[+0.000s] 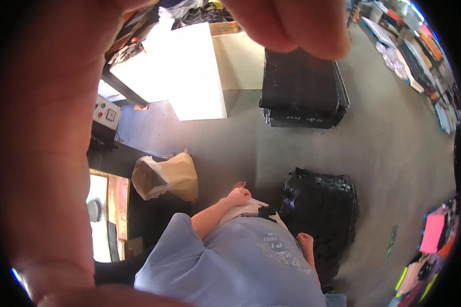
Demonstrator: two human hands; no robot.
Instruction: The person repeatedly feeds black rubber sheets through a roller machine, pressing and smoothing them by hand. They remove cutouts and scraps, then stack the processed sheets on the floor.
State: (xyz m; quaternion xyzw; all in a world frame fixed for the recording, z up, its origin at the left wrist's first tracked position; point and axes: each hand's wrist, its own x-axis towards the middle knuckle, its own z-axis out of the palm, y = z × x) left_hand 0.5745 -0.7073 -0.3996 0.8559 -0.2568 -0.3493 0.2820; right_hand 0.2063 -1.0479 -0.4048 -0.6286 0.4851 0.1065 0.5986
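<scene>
My left hand (238, 196) hangs low in front of my light-coloured trousers, its fingers curled in and no object showing in them. A bare foot (241, 184) shows just beyond it. At my right side, my right hand (306, 239) is also loosely curled, and I see nothing in it. It is nearest to a stack of black sheets (322, 204) on the floor. Another person's hand (51, 153) looms blurred and very close, its fingers arching over the left and top of the view and hiding much there.
A second stack of black sheets (302, 87) stands ahead. Left of it is a bright white panel (197, 77). An open-mouthed beige sack (182, 174) sits left of me, near a control box (106, 113) with buttons. Piled goods (420, 61) line the far right.
</scene>
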